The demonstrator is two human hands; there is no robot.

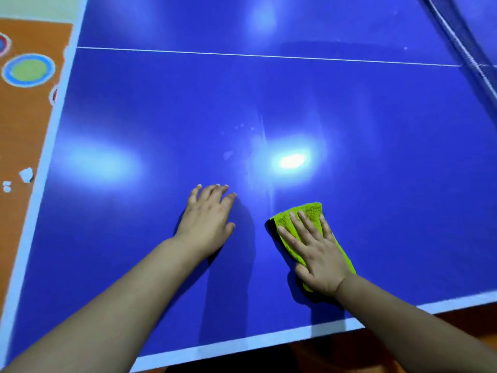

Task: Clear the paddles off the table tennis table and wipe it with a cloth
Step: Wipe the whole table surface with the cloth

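My right hand (320, 254) is pressing flat, fingers straight and spread, on a folded green cloth (309, 211) that is lying on the blue table (376, 157) near its white-edged near border. My left hand (207, 219) is resting palm down on the bare surface just beside the cloth, fingers relaxed and holding nothing. Faint smears are showing on the glossy top ahead of the cloth. A white line (242, 54) is crossing the table farther off; the net (462, 41) is standing at upper right. An orange floor (24, 125) with painted circles is lying beyond the left edge.
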